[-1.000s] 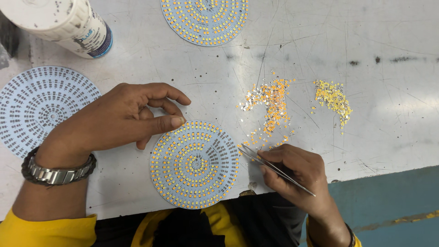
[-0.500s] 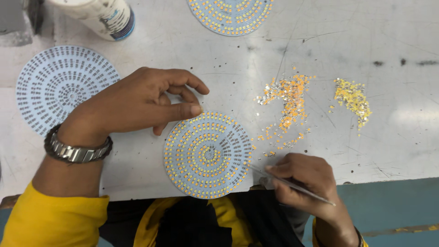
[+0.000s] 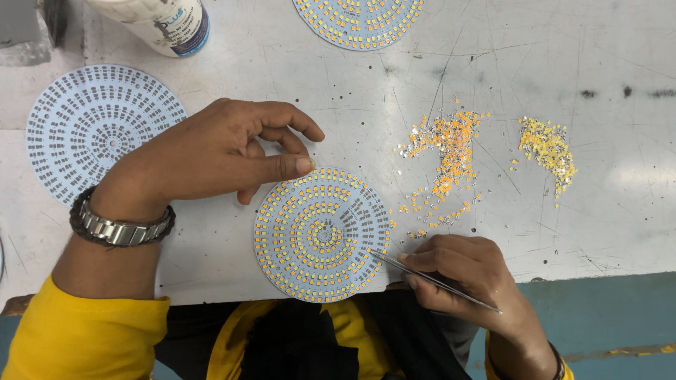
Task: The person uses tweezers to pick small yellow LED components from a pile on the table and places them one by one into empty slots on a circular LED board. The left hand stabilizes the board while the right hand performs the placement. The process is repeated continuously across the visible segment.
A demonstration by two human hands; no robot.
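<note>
A round pale-blue circuit disc point(image 3: 320, 233) with rings of small yellow chips lies at the table's near edge. My left hand point(image 3: 218, 151), with a metal watch on its wrist, rests at the disc's upper left rim, thumb tip touching it. My right hand point(image 3: 468, 278) grips thin metal tweezers point(image 3: 429, 280), whose tips touch the disc's right edge. Loose piles of orange-yellow chips point(image 3: 447, 158) lie on the table just beyond my right hand.
An unfilled disc point(image 3: 84, 130) sits at far left. Another filled disc point(image 3: 359, 17) lies at the top edge. A white bottle point(image 3: 162, 21) lies at top left. A second chip pile point(image 3: 549, 148) is at right. The scratched white table point(image 3: 598, 70) ends near me.
The view has shifted, so everything sits further right and lower in frame. My right hand has brought the tweezers' tips onto the disc's right edge. My left hand keeps its hold.
</note>
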